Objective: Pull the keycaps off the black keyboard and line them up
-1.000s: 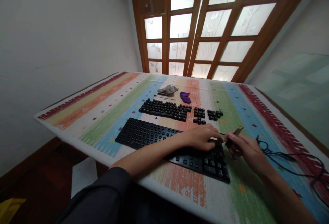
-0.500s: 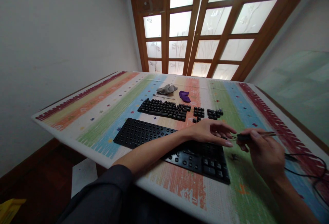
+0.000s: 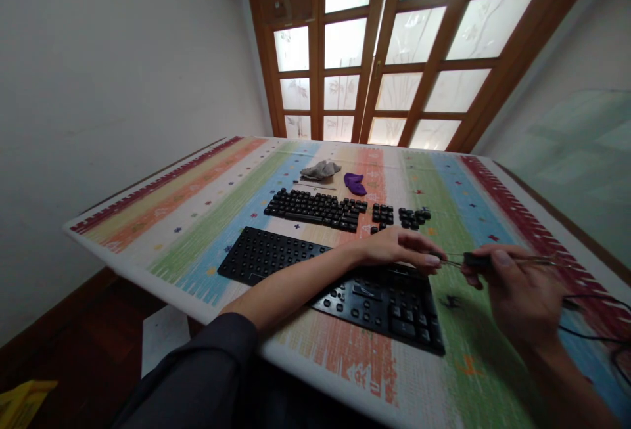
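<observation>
In my right hand [image 3: 517,284] is a wire keycap puller [image 3: 476,259], gripped by its black middle part. Thin wires reach left from it, and metal prongs stick out behind my fingers. My left hand [image 3: 401,248] is closed at the fingertips on a small dark piece, seemingly a keycap [image 3: 436,255], at the end of the wires. Below my left forearm lies the black keyboard [image 3: 276,255], most of its left part without caps, while caps still sit at its right end. Part of it is hidden by my arm.
Loose black keycaps [image 3: 315,209] lie in rows beyond the keyboard, with smaller groups [image 3: 414,217] to the right. Farther back are a grey cloth [image 3: 320,170], a purple cloth [image 3: 354,184] and a thin stick [image 3: 315,185]. A black cable [image 3: 591,336] runs along the right.
My right hand and the puller have moved right, away from my left hand, and more wire shows between them. My left fingertips have closed on the small dark piece.
</observation>
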`<act>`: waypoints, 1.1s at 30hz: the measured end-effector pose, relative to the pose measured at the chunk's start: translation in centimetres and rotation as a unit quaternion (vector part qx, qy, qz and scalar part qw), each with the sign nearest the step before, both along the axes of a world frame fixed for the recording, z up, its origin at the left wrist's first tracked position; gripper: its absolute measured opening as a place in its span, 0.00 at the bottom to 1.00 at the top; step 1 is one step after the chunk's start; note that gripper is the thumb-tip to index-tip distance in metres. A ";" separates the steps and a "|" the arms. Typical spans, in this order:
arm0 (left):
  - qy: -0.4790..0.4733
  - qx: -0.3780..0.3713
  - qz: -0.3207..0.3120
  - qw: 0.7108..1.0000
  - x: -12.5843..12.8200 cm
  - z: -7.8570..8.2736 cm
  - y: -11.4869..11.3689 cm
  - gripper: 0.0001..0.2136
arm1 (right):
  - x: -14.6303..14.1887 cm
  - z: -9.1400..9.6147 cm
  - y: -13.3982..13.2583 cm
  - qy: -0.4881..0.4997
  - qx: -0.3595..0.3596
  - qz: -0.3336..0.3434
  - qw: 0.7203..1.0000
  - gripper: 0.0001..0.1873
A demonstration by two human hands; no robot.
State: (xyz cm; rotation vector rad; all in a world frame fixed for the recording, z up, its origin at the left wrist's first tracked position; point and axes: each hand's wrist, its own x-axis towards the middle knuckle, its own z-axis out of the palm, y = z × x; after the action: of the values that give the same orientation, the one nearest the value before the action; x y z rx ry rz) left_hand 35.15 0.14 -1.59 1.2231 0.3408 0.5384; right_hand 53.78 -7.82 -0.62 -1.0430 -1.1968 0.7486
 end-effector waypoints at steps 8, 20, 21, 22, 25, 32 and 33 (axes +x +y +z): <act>0.034 -0.021 0.032 0.999 0.0 0.7 0.0 0.13 | -0.3 -0.6 0.3 0.005 0.034 0.010 0.999 0.15; -0.033 0.049 0.043 0.997 -0.2 1.2 -0.1 0.19 | -0.3 -0.2 0.5 0.026 0.039 -0.014 0.999 0.20; -0.028 0.056 0.051 0.997 -0.2 1.2 0.0 0.19 | -0.3 -0.2 0.6 0.024 0.036 -0.019 0.999 0.20; -0.020 0.069 0.062 0.995 -0.2 1.1 0.1 0.18 | -0.3 -0.2 0.6 0.020 0.033 -0.026 0.999 0.21; 0.016 0.139 0.098 0.985 -0.4 1.0 0.5 0.17 | -0.3 -0.1 0.5 0.002 0.024 -0.046 0.999 0.23; 0.058 0.235 0.141 0.960 -0.5 0.7 1.7 0.17 | -0.3 -0.3 0.2 -0.063 0.008 -0.055 0.996 0.24; 0.057 0.243 0.152 0.956 -0.4 0.7 2.0 0.15 | -0.3 -0.3 0.2 -0.071 0.008 -0.054 0.996 0.23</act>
State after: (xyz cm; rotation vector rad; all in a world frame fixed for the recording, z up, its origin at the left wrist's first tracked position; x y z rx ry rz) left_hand 34.77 2.10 -0.92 1.6953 0.5183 0.8519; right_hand 53.44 -7.59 -0.90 -1.1525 -1.2545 0.5873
